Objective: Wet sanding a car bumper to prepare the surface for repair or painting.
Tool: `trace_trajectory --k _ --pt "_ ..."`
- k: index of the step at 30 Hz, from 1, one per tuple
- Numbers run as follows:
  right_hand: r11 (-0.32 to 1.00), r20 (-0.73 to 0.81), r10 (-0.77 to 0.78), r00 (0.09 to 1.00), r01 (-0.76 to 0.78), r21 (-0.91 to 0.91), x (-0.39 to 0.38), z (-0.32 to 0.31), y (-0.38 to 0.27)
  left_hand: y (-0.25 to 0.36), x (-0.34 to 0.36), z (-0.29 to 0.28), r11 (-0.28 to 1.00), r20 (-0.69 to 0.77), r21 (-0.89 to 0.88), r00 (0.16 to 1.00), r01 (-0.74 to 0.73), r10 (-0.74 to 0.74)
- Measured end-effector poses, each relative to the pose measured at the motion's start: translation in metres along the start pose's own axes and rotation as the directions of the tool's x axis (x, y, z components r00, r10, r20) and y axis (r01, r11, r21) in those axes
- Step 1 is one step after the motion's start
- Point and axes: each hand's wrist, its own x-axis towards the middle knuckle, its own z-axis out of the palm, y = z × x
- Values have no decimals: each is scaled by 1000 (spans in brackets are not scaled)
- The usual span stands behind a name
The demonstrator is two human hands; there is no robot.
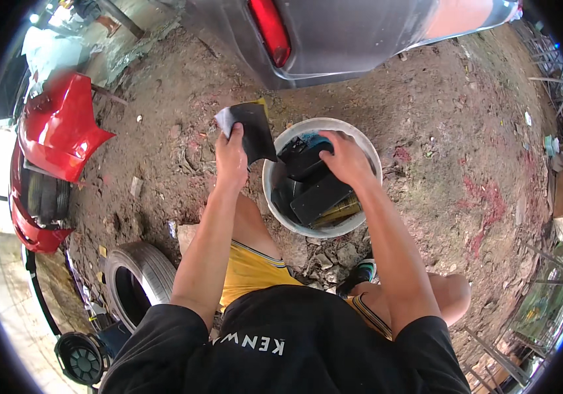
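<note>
My left hand is closed on a folded sheet of sandpaper, dark on its face with a pale flap and a yellowish edge. It holds the sheet up by the left side of a round white bucket. My right hand reaches into that bucket from the right, with its fingers curled over a black piece whose kind I cannot make out. Below it lies a flat black rectangular block. A yellowish-brown piece and a bit of blue also show inside.
A grey car body panel with a red light hangs over the far side of the bucket. At left are red bumper parts and a loose tyre. The dirt ground is uneven, with stones near my shoe.
</note>
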Motion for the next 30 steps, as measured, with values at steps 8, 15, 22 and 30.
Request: trace_trajectory --k 8,15,22,30 --pt "984 229 14 973 27 -177 14 8 32 -15 -16 -10 963 -162 -160 957 216 -242" --pt "952 433 -105 895 216 -218 -41 -55 -18 -12 -35 -16 886 227 -248 912 392 -341" --pt "944 347 -76 935 179 -276 -72 8 -9 2 -37 6 887 326 -69 851 456 -412" --pt "962 297 -67 952 141 -235 -13 -54 -46 8 -44 -1 866 568 398 660 302 -491"
